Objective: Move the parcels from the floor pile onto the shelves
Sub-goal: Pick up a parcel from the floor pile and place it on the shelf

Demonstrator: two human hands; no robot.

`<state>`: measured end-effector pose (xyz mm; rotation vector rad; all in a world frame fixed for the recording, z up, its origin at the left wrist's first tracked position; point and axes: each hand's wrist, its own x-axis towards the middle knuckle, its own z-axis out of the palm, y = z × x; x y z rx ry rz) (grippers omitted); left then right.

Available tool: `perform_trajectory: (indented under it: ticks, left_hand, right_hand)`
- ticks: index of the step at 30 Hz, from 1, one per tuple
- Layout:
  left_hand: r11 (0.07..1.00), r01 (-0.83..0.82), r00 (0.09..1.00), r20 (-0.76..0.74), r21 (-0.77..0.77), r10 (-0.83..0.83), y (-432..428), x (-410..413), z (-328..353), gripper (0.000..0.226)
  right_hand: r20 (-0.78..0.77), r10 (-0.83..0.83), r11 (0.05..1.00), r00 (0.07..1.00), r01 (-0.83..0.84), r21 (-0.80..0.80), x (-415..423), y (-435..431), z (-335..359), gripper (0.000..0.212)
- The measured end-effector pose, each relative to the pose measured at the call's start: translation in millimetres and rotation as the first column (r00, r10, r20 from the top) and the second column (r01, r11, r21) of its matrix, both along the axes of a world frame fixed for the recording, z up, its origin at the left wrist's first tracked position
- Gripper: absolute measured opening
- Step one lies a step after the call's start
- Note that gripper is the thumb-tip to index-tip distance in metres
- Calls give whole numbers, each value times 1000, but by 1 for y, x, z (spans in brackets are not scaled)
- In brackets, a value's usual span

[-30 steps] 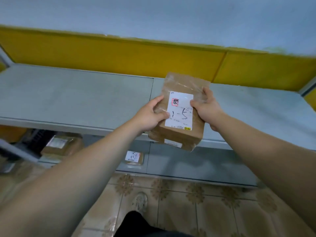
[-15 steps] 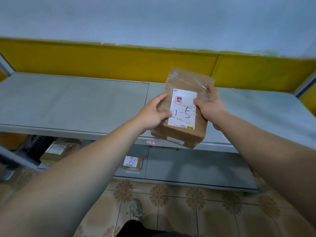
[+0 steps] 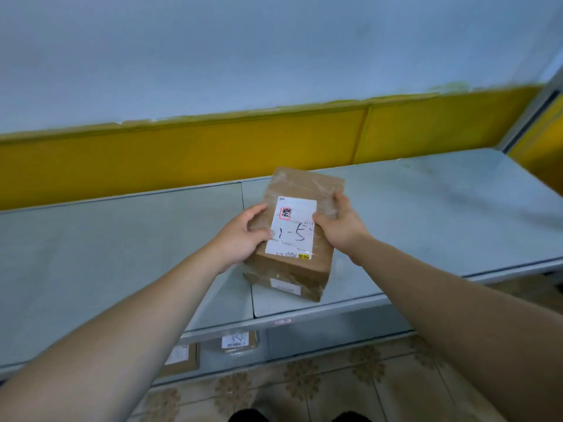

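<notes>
At centre frame, holds a brown cardboard parcel (image 3: 297,271) low over the grey top shelf (image 3: 426,214), close to its front edge and just right of the seam between two shelf panels. Grips the parcel's left side with the left hand (image 3: 243,239), thumb lying on top beside the label, fingers curled round the edge. Clasps the right side with the right hand (image 3: 338,229), thumb at the label's margin, fingers wrapped over the far edge. Cannot tell whether the parcel's base touches the shelf.

On the parcel's top, under clear tape: white label (image 3: 291,229) with a scribbled-over, red-framed square stamp, handwritten "1-5" in black, a yellow round logo at the lower right corner, and small print too fine to read. On the near face, a second small label (image 3: 285,285), unreadable.

Lower left of the frame, on the lower shelf (image 3: 320,336): two more brown parcels (image 3: 239,341) (image 3: 181,357) with white labels, writing blurred. On the top shelf's front lip, a tiny red-and-white sticker (image 3: 283,321), illegible.
</notes>
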<state>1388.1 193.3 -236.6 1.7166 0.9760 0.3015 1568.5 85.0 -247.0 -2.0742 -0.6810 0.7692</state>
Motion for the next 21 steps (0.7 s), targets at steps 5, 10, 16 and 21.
perform_trajectory:
  ticks: [5,10,16,21]
  left_hand:
    - [939,89,983,-180,332,-29,59,16,6,47]
    - [835,-82,941,-235,545,245,72,27,0,46]
    - [906,-106,965,-178,410,193,60,28,-14,72]
    - [928,4,970,-228,373,87,62,49,-17,74]
  right_hand:
    - [343,124,983,931,-67,-172,15,9,10,67]
    - [597,553,831,581,-333,-446,39,28,20,87]
    - [594,681,732,428,-403,-549,60,47,7,105]
    - [621,571,810,537,-244,-533,73,71,5,94]
